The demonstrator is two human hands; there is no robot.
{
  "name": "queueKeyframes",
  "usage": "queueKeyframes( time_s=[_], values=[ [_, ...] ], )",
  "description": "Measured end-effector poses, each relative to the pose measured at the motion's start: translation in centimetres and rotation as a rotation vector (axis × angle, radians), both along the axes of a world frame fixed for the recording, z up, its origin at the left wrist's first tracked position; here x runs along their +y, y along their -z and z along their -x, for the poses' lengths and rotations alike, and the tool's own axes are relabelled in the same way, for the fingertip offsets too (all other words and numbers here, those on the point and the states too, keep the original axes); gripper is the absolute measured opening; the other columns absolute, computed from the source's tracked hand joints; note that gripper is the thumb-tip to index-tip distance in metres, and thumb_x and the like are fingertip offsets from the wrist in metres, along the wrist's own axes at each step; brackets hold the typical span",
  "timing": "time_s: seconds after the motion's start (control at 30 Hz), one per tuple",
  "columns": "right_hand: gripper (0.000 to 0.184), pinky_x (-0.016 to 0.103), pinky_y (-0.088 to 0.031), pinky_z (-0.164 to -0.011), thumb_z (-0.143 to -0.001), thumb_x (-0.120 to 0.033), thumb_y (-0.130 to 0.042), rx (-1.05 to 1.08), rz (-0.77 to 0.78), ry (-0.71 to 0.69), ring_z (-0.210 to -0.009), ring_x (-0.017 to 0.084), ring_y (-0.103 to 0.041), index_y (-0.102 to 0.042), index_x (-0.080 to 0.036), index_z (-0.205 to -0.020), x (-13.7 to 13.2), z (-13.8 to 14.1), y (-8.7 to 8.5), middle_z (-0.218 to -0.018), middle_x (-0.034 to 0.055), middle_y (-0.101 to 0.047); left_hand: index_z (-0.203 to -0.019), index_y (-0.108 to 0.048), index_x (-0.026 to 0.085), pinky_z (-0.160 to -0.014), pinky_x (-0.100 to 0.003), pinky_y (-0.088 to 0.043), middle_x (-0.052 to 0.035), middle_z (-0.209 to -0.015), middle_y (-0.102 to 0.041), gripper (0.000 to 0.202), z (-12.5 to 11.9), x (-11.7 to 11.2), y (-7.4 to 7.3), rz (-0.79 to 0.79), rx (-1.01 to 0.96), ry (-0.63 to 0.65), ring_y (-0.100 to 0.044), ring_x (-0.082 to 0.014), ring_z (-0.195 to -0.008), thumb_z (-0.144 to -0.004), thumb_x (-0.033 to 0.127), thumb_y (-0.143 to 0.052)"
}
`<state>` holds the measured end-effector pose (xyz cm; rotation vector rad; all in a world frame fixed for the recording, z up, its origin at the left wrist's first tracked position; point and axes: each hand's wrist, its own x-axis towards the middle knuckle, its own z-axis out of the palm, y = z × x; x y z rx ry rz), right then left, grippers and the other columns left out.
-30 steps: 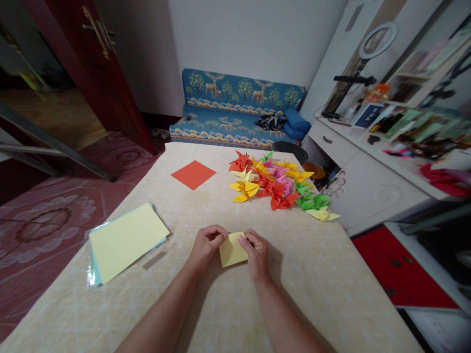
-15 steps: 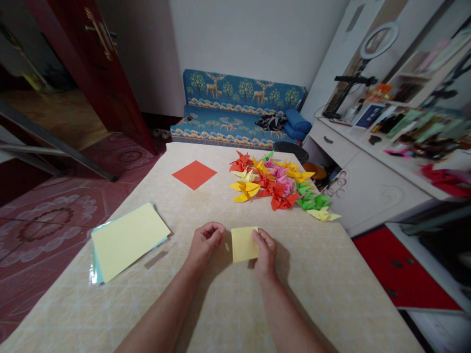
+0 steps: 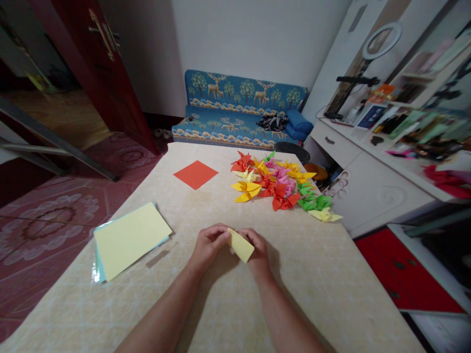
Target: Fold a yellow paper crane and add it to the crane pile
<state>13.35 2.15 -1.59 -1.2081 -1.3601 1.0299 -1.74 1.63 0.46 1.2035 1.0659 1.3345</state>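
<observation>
Spreads out as a table (image 3: pixel 312 274) under a pale, faintly patterned cloth (image 3: pixel 228 314). Carries, at the near left, a stack of paper (image 3: pixel 132 241), yellow on top and blue beneath, with clear plastic (image 3: pixel 96 274) at its edge. Bears a red paper square (image 3: pixel 196 174) farther back, and to its right a cluster of folded paper birds (image 3: pixel 274 189) (red, orange, pink, green, pale yellow).

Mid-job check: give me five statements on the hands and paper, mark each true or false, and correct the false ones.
1. The left hand grips the small yellow paper. True.
2. The red square sheet lies on the tablecloth. True.
3. The right hand rests on the red square sheet. False: it is at the small yellow paper.
4. The origami cranes are all pink. False: red, orange, green and yellow ones show too.
5. A larger yellow sheet lies over light-blue paper. True.
</observation>
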Motion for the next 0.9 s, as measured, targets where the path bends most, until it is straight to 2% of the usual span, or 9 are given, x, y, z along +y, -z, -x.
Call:
queueKeyframes(
  time_s=[0.07, 0.17, 0.3, 0.47, 0.9],
  values=[
    [0.022, 0.026, -0.045, -0.066, -0.082, -0.040, -0.050, 0.076, -0.011, -0.025, -0.075, 0.018, -0.059, -0.066, -0.025, -0.081, -0.2, -0.1, -0.5, -0.080, 0.0015, -0.066, -0.076, -0.071, 0.015, -0.062, -0.026, -0.044, -0.0058, -0.073, -0.065, 0.018, 0.0, -0.1, 0.1, 0.044, 0.010, -0.048, -0.056, -0.0153, -0.067, -0.076, 0.032, -0.066],
    [0.028, 0.026, -0.045, -0.067, -0.087, -0.041, -0.044, 0.174, 0.010, -0.062, -0.077, 0.018, -0.059, -0.065, -0.022, -0.086, -0.7, -0.4, -1.2, -0.085, 0.0033, -0.065, -0.076, -0.071, 0.014, -0.059, -0.023, -0.041, -0.0045, -0.073, -0.063, 0.018, 0.0, -0.1, 0.3, 0.007, 0.071, -0.071, -0.054, -0.0134, -0.066, -0.077, 0.031, -0.064],
    [0.023, 0.023, -0.043, -0.059, -0.080, -0.040, -0.056, 0.167, 0.053, -0.055, -0.070, 0.016, -0.057, -0.064, -0.019, -0.086, -0.9, -0.5, -1.4, -0.080, 0.0027, -0.064, -0.077, -0.072, 0.014, -0.058, -0.023, -0.041, -0.0052, -0.072, -0.064, 0.020, -0.3, -0.1, 0.3, -0.032, 0.162, -0.030, -0.055, -0.0138, -0.066, -0.078, 0.031, -0.062],
    [0.021, 0.023, -0.043, -0.056, -0.075, -0.036, -0.063, 0.170, 0.084, 0.000, -0.064, 0.014, -0.055, -0.063, -0.018, -0.086, -0.8, -0.2, -1.0, -0.074, 0.0023, -0.063, -0.085, -0.071, 0.015, -0.062, -0.025, -0.045, -0.0066, -0.079, -0.069, 0.020, -0.5, -0.1, 0.5, 0.042, 0.113, -0.054, -0.059, -0.0167, -0.070, -0.074, 0.031, -0.067],
    [0.017, 0.023, -0.043, -0.058, -0.074, -0.033, -0.065, 0.130, 0.017, 0.062, -0.064, 0.014, -0.055, -0.063, -0.017, -0.076, -0.6, -0.1, -1.1, -0.069, 0.0009, -0.062, -0.068, -0.065, 0.013, -0.054, -0.022, -0.040, -0.0022, -0.064, -0.060, 0.017, -0.4, 0.0, 0.6, -0.032, 0.142, -0.023, -0.053, -0.0115, -0.058, -0.070, 0.029, -0.071]
  ],
)
